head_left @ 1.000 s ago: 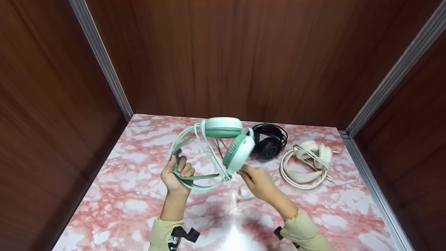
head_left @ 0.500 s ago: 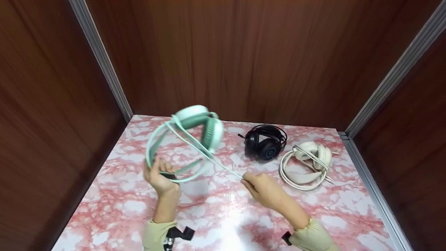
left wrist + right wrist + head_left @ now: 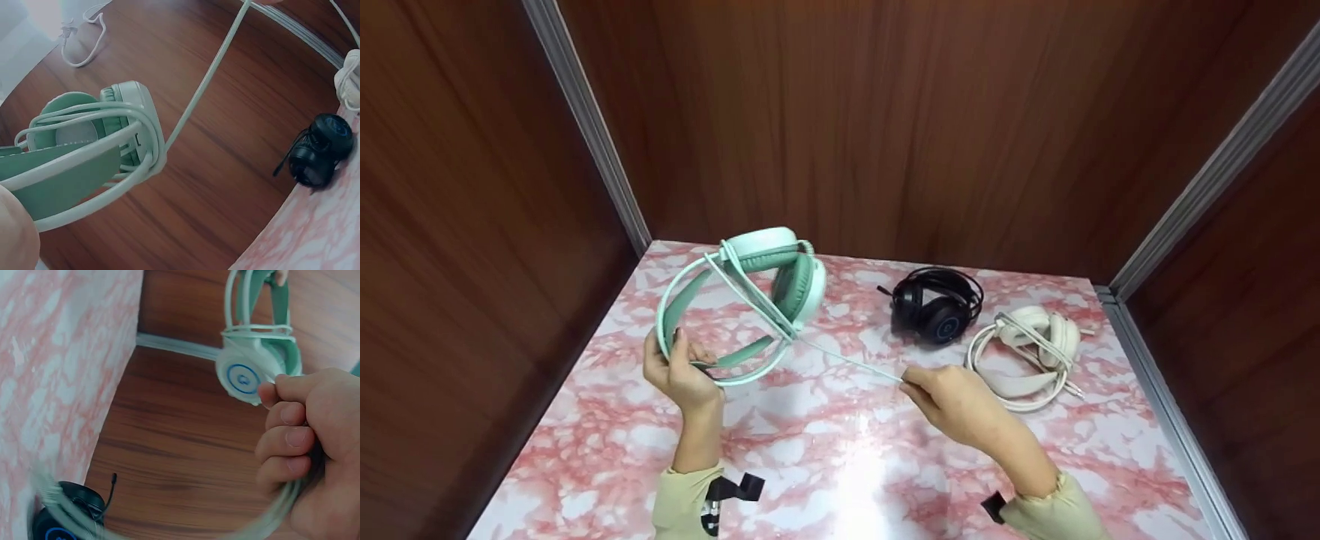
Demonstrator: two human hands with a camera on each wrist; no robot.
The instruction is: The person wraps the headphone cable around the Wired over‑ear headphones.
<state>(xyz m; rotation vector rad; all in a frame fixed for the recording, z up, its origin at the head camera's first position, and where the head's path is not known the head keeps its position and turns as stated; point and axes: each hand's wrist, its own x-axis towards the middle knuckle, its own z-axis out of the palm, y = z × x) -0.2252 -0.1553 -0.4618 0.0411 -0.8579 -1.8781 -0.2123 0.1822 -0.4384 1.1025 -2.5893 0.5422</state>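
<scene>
My left hand (image 3: 686,375) grips the mint-green headphones (image 3: 808,289) by the headband, holding them above the table with the ear cups up and to the right. Strands of their cable (image 3: 847,360) wrap across the ear cups, and one stretch runs taut to my right hand (image 3: 960,405). That hand's fingers curl round the cable (image 3: 275,512), and a loop of it hangs below the fist in the right wrist view. The left wrist view shows the strands wound over the near ear cup (image 3: 143,112); only a blurred edge of the left hand (image 3: 17,230) appears there.
Black headphones (image 3: 941,319) with a small microphone lie on the pink-and-white marbled table (image 3: 645,442), right of centre. White headphones (image 3: 1020,386) with a bundled cable lie further right. Brown wood-grain panels (image 3: 870,135) with metal corner strips enclose the back and sides.
My left hand has carried the green headphones leftward, away from the black pair. The right hand has moved slightly right, and the cable now stretches between the hands.
</scene>
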